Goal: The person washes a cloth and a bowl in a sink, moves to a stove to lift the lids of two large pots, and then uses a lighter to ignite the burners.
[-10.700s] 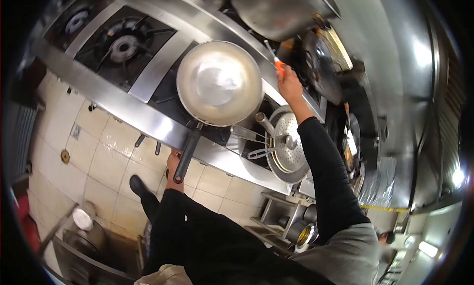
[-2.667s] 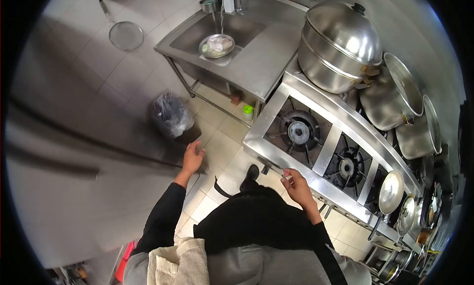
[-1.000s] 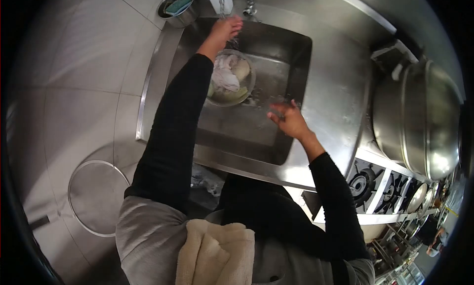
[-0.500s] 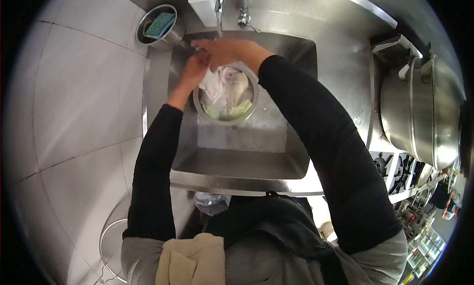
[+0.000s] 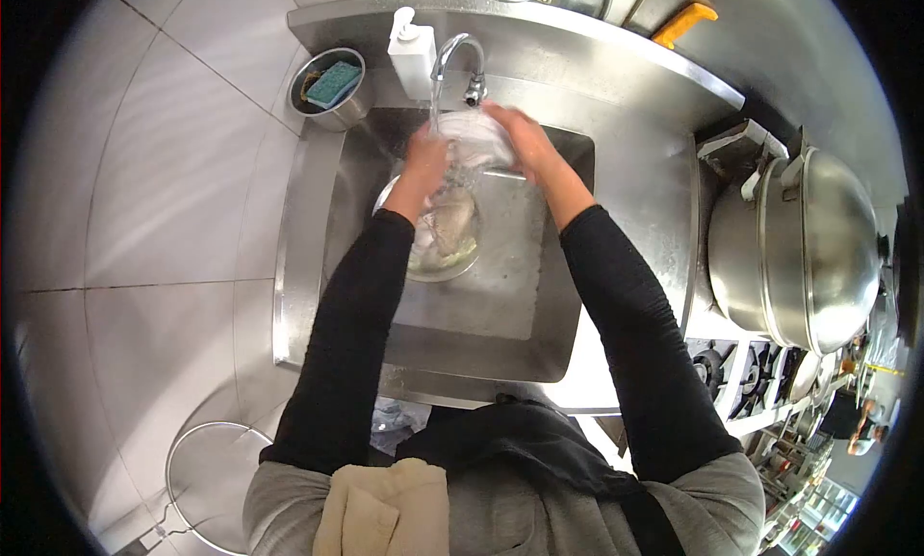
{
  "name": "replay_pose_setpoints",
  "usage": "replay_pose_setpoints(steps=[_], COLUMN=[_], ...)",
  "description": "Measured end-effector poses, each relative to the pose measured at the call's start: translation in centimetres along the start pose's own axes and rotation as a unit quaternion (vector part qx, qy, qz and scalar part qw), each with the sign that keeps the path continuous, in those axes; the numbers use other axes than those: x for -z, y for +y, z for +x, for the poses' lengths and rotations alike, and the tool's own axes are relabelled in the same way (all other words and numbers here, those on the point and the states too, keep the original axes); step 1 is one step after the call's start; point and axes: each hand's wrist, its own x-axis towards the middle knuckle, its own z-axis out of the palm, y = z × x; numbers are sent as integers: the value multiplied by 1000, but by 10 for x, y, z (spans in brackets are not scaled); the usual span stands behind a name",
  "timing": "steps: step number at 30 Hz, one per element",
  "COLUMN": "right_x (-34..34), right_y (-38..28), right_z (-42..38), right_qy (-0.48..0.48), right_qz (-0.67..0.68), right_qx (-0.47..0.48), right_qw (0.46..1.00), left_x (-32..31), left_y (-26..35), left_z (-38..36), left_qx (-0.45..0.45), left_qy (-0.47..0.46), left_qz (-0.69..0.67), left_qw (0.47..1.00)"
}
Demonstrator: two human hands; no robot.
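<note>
At the far side of the steel sink (image 5: 462,354), a limp, whitish piece (image 5: 474,135) is stretched between my two hands under the running water. Blur keeps me from telling what kind of thing it is. My right hand (image 5: 523,140) grips its right side. At its left edge is my left hand (image 5: 425,163), fingers curled and smeared by motion. Below my left hand stands a round metal bowl (image 5: 452,275) of water, holding pale pieces (image 5: 452,221) and some light green bits. The curved faucet (image 5: 460,42) pours just beside the left hand.
A white pump bottle (image 5: 412,60) stands behind the sink. To its left is a steel container (image 5: 339,113) with a green sponge (image 5: 334,84). A large lidded pot (image 5: 784,253) and gas burners (image 5: 736,373) lie right. An orange handle (image 5: 685,24) rests at the back.
My hands have moved apart, from close together over the bowl's upper left to either side of the whitish piece, now raised clear of the bowl. The view has shifted, showing more behind the sink.
</note>
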Motion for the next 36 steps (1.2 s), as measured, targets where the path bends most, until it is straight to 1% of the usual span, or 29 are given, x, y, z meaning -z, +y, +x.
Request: replay_pose_setpoints(steps=[2,3,4,5,6,7,8,9,10,11,12,14,15,16,18,19,22,23,24,25,26,27,28,30,31,32,33,34,36], right_x=[2,-1,-5,-8,-12,-19,-26,-43,-58,-66,-76,-87,-88,-83,-59,-46,-21,-16,-13,-15,-23,-32,-41,-55,-57,-59,-61,-62,-55], right_y=[5,12,21,30,41,40,40,29,14,-6,5,29,21,21,31,34,42,25,14,12,13,13,5,6,9,14,22,30,49], right_z=[8,15,26,40,54,69,83,82,77,44,45,61,63,64,57,54,31,11,-5,-9,-3,4,10,33,40,46,50,51,50], right_qy=[-8,-17,-27,-37,-47,-37,6,7,6,-62,-68,27,89,85,125,148,195,80,-43,-44,21,83,85,53,51,45,39,37,33], right_qz=[-1,4,9,14,21,-146,-306,-456,-586,-566,-564,-387,-441,-449,-424,-407,-365,-481,-560,-560,-636,-701,-681,-676,-674,-609,-539,-538,-372], right_qx=[7,11,17,24,28,127,218,321,414,442,448,549,362,364,310,285,221,410,566,558,569,570,529,421,419,431,440,438,530], right_qw=[1000,1000,999,999,998,980,926,830,697,693,690,740,816,812,842,855,883,771,603,611,520,421,499,602,606,665,717,719,761], left_x=[0,1,6,-12,-23,-25,-29,-34,-36,-35,-26,-10,-23,-23,-23,-24,-26,-23,-20,-18,-20,-46,-53,-27,-20,-14,-11,-9,-6], left_y=[10,5,-6,6,13,15,26,38,44,37,20,-5,21,24,23,28,36,44,44,39,29,57,65,54,57,65,70,69,62], left_z=[14,14,20,-6,-34,-54,-71,-89,-99,-91,-68,-8,-11,-8,-4,2,16,11,13,16,12,-24,-33,-10,-12,-15,-18,-20,-24], left_qx=[7,-108,-239,-204,-145,-140,-144,-54,34,18,9,-148,-170,-175,-139,-139,-36,-4,3,-10,-18,23,28,-134,-130,-220,-295,-292,-470], left_qy=[-46,-102,-109,-103,-86,34,35,58,82,6,9,-136,-87,-87,-7,-9,70,8,10,-41,-89,60,156,146,148,211,258,259,185], left_qz=[-39,166,346,23,-302,-315,-310,-405,-496,-508,-509,-594,-520,-527,-438,-440,-454,-467,-467,-446,-424,-311,-199,-115,-113,118,341,342,430], left_qw=[998,975,901,973,938,938,939,911,864,861,861,779,832,827,888,887,888,884,884,894,901,948,967,973,974,945,854,855,748])
